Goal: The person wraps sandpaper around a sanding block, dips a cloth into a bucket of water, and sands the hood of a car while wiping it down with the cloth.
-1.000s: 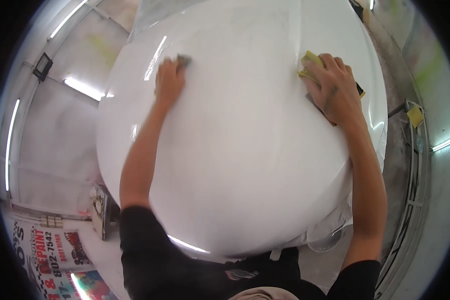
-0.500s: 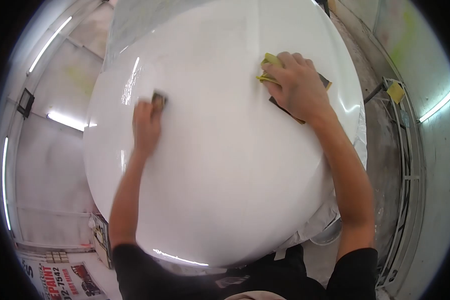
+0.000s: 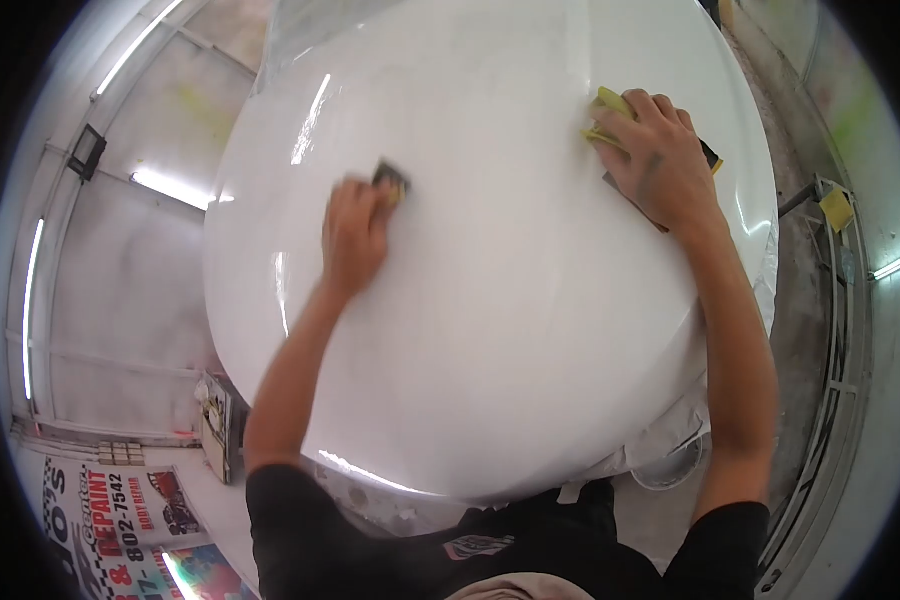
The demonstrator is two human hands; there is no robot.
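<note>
A glossy white car hood (image 3: 490, 330) fills the middle of the head view. My left hand (image 3: 355, 235) is closed on a small dark piece with a yellowish edge (image 3: 392, 180), held against the hood; it looks like a sanding pad or folded sandpaper, blurred by motion. On the right side of the hood, my right hand (image 3: 665, 165) is wrapped round a yellow cloth or sponge (image 3: 610, 102). Beneath that palm, dark sandpaper (image 3: 711, 158) sticks out on both sides, partly hidden by the hand.
Covering sheet (image 3: 670, 432) hangs at the hood's lower right edge, above a bucket (image 3: 668, 468). A metal rack (image 3: 835, 330) with a yellow pad (image 3: 836, 210) stands to the right. Lit walls surround the hood; a printed banner (image 3: 120, 510) is at lower left.
The camera view has shifted, so the hood sits further right in it. My left hand has slid slightly rightward over the hood with its dark piece. My right hand keeps its hold.
</note>
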